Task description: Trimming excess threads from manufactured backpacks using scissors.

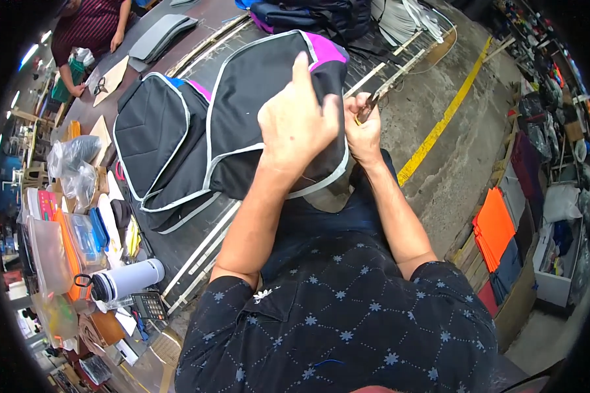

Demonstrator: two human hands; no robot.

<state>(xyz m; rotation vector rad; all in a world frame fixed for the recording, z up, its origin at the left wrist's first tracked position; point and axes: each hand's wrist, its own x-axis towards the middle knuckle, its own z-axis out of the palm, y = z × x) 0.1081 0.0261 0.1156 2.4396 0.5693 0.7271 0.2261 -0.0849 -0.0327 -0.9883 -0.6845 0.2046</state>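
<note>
A black fabric bag piece (249, 85) with light grey piping and a magenta corner panel lies in front of me, its near edge hanging over the table edge. My left hand (295, 128) is above it, index finger stretched out and thumb apart, with nothing visible between them; the other fingers are mostly hidden. Just right of the bag's edge, my right hand (364, 131) is closed around small thread snips (367, 110) with dark blades and a bit of yellow. To the left lies a second black piece (154, 134) with the same grey piping.
More dark bags (314, 19) are piled at the far side of the table. On the left stand a white bottle (134, 278), a calculator (149, 306) and plastic folders. A person (88, 33) is at the far left. Orange sheets (496, 226) lie at right, beyond a yellow floor line (449, 114).
</note>
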